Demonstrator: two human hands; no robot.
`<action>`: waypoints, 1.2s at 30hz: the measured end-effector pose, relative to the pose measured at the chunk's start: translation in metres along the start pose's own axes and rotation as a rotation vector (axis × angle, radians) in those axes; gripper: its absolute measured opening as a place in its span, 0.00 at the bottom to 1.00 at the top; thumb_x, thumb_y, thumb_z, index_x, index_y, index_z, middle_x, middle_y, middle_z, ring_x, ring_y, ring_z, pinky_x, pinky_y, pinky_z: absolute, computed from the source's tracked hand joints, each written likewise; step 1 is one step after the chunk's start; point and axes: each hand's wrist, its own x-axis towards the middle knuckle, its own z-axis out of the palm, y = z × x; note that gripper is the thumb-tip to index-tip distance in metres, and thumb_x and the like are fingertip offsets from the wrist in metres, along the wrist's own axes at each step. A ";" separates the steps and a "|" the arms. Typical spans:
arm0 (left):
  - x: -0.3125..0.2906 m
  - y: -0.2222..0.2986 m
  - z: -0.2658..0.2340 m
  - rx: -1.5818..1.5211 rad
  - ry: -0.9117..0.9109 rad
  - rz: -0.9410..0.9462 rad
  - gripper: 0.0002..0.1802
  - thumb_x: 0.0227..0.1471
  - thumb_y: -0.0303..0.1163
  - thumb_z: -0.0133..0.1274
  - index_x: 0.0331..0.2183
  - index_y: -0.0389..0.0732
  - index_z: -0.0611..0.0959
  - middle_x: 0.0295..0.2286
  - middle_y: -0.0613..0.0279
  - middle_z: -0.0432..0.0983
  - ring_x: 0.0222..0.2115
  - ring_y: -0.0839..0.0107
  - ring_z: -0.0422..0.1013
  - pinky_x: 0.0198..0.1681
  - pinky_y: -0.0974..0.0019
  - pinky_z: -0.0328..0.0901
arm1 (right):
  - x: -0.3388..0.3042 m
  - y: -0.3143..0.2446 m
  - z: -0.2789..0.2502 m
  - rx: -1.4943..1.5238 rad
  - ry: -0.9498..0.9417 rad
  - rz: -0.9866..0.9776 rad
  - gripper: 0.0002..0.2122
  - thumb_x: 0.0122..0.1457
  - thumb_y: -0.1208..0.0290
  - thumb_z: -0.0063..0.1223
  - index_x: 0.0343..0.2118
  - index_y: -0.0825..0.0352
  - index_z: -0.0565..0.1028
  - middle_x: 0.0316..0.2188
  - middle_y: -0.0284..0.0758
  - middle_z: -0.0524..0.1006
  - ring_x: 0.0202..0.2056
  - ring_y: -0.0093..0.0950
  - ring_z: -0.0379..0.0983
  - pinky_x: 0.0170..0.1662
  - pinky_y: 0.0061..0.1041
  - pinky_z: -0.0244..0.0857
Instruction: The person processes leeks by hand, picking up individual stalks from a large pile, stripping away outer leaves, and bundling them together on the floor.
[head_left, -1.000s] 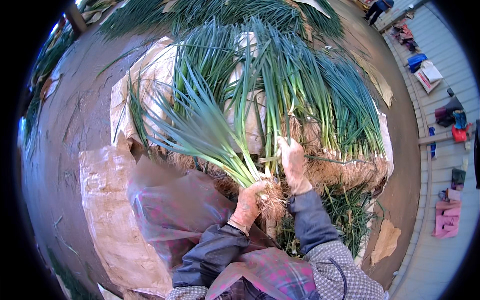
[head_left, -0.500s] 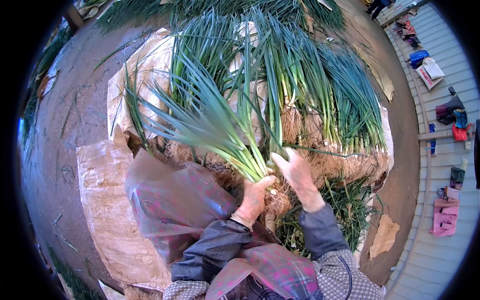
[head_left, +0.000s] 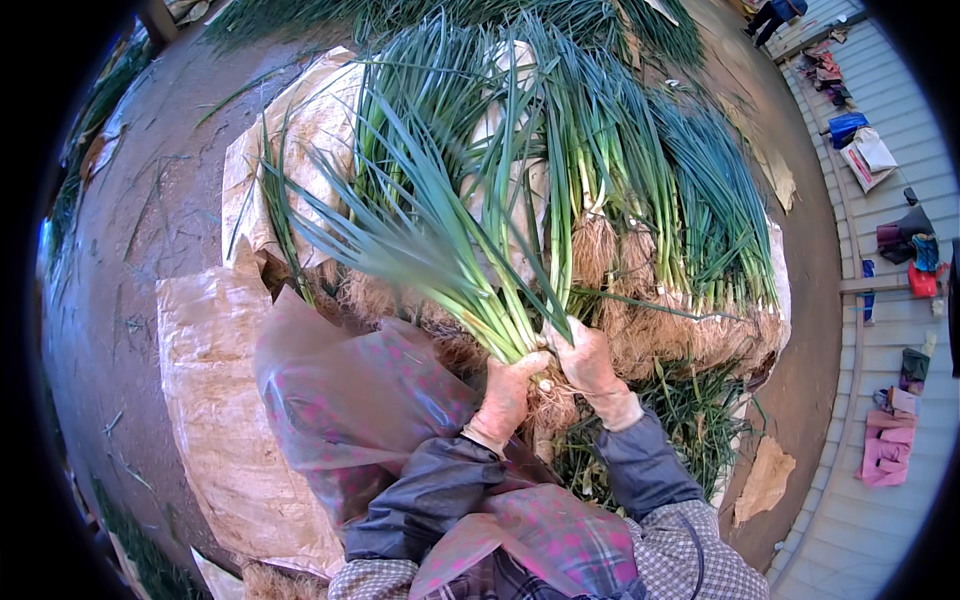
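Note:
Close in front of me, my left hand [head_left: 508,392] is wrapped round the white lower ends of a bunch of green onions [head_left: 488,305]. Their long leaves fan out up and to the left. My right hand [head_left: 587,362] is closed on a green onion stalk at the right side of the bunch, fingers nearly touching my left hand. Below both hands hang tangled brown roots [head_left: 552,402]. Beyond them, more green onions [head_left: 690,215] lie in rows, leaves pointing away and root ends toward me. My palms and most of my fingertips are hidden.
Tan sacking [head_left: 235,400] spreads at the left, and a plastic sheet with pink spots [head_left: 360,400] covers my lap. Loose green trimmings [head_left: 670,430] lie right of my arm. At the far right are a corrugated wall [head_left: 900,330], a white box [head_left: 868,158] and a pink cloth [head_left: 887,447].
My right hand has turned and come in slightly closer to my left hand, its fingers now closed on a stalk. The left hand keeps its hold. The whole view has shifted slightly.

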 end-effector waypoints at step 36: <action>-0.013 0.019 -0.026 -0.194 -0.114 -0.275 0.16 0.47 0.28 0.49 0.40 0.36 0.76 0.30 0.58 0.76 0.29 0.69 0.74 0.36 0.67 0.70 | 0.033 -0.048 -0.064 0.099 -0.601 -0.004 0.21 0.49 0.67 0.60 0.49 0.59 0.76 0.38 0.39 0.78 0.40 0.35 0.75 0.44 0.29 0.66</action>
